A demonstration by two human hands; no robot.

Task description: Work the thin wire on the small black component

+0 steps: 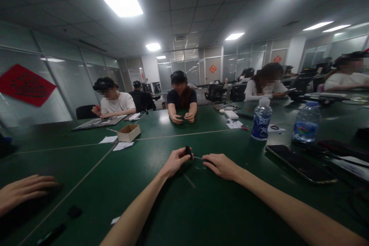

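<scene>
Both my arms reach out over the green table point(184, 207). My left hand point(175, 161) is closed in a pinch on a small black part point(188, 151), held just above the table. My right hand point(220, 165) lies an inch or two to its right with its fingers curled round the dark handle of a thin tool. The tool's fine metal shaft point(197, 157) runs from that hand to the black part. What kind of tool it is I cannot make out.
A phone point(300, 163) lies face up at my right, behind it two water bottles point(261, 119) point(306, 122). A small cardboard box point(128, 132) and paper slips sit left of centre. Another person's hand point(24, 192) rests at the left edge. Several people sit across the table.
</scene>
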